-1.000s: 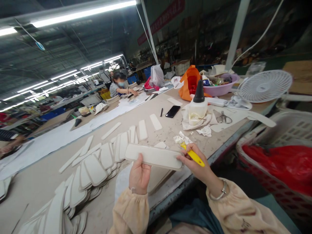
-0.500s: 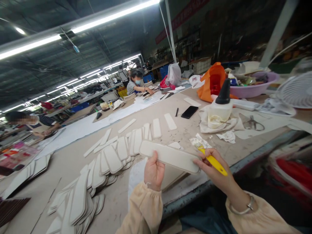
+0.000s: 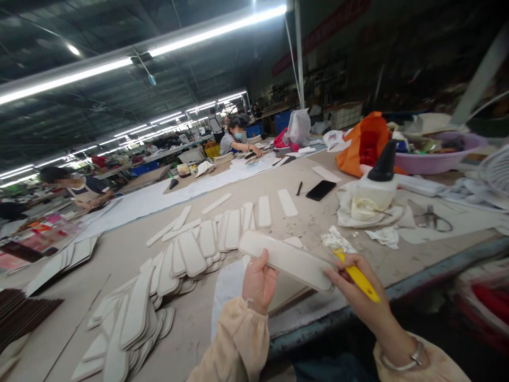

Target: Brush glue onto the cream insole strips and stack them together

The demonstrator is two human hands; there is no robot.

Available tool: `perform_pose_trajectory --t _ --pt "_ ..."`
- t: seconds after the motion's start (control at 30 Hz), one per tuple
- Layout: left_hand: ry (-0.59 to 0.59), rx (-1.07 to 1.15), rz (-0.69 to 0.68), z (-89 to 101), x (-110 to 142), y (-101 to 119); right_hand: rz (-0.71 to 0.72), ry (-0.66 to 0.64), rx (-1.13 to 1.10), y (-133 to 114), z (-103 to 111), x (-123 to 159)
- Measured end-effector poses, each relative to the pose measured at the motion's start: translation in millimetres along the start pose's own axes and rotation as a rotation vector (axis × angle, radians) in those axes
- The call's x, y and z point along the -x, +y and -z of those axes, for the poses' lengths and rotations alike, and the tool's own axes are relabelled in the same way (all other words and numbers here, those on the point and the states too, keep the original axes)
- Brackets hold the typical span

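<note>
Held up over the table edge is a long off-white strip (image 3: 286, 258) with rounded ends. My left hand (image 3: 257, 284) grips it near the middle, thumb on top and fingers beneath. At the strip's right end, the fingertips of my right hand (image 3: 363, 292) pinch or touch it. That same hand also holds a brush (image 3: 361, 277) with a yellow handle, its head caked in white stuff. To the left spread overlapping piles of similar strips (image 3: 137, 313). Beneath the held strip lies a flat pale stack (image 3: 284, 289), partly hidden.
A white bottle (image 3: 374, 188) with a black cone top stands on a cloth at right, near scissors (image 3: 431, 218) and a black phone (image 3: 321, 190). Behind are an orange bag (image 3: 360, 143), a lilac basin (image 3: 441, 159) and a fan (image 3: 495, 172). Co-workers (image 3: 238, 140) sit farther off.
My view has turned a little, so the scene sits further right and lower. Both hands keep the same hold on the strip and brush.
</note>
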State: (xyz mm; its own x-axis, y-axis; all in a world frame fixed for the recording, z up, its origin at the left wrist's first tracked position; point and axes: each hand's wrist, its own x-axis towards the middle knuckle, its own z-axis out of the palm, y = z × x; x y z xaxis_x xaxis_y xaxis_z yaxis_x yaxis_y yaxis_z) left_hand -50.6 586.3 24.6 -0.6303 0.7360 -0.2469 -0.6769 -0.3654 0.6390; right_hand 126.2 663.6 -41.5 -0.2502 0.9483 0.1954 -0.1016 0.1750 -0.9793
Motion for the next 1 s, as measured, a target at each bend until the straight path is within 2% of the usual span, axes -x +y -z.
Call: perform_pose_trajectory --t 0.13,0.3,0.6,1.0 --pt "-0.060 -0.075 0.081 6.5 -1.3 -2.5 0.012 -0.003 -0.019 0.6 -4.0 1.7" --pt "-0.060 -0.145 0.064 9.2 -10.8 1.5 0.029 -0.022 -0.070 -1.9 -6.0 4.6" --pt "-0.042 -0.209 0.071 -2.4 -23.0 0.8 0.037 -0.054 -0.105 -6.8 -2.1 2.5" --pt "-0.066 -0.252 0.116 -5.7 -35.8 -2.7 0.058 -0.006 0.026 2.4 -4.7 1.1"
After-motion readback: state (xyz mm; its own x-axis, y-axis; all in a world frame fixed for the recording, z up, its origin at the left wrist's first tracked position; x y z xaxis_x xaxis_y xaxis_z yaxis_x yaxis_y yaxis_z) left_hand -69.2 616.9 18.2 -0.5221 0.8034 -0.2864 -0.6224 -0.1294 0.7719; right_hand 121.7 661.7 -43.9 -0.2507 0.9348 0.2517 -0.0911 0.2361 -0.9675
